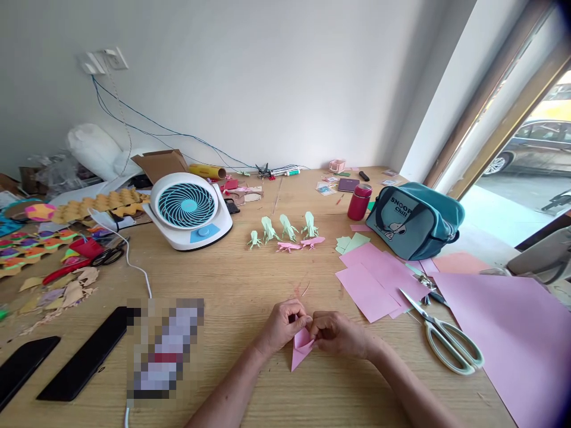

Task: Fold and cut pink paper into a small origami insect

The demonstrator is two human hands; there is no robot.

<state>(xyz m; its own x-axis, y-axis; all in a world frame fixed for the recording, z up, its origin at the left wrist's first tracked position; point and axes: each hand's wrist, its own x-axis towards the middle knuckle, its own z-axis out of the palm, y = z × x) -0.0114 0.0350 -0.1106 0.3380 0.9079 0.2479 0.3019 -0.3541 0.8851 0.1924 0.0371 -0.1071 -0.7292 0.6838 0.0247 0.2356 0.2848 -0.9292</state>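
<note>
Both my hands pinch a small piece of folded pink paper (301, 352) just above the front of the wooden table. My left hand (285, 324) grips its upper left edge between thumb and fingers. On the right side, my right hand (336, 334) holds the paper's edge, its fingers bent close to my left thumb. A pointed end of the paper hangs down toward me, and its top is hidden by my fingers. Beyond my hands stand several green folded paper figures (288, 227), with two pink folded figures (300, 244) in front of them.
Right of my hands lie pink paper sheets (363, 288), scissors (452, 345) and a large pink sheet (513, 333). Behind them stand a red flask (359, 202) and a blue bag (414, 220). A white fan (190, 211) and black flat objects (84, 356) are at left.
</note>
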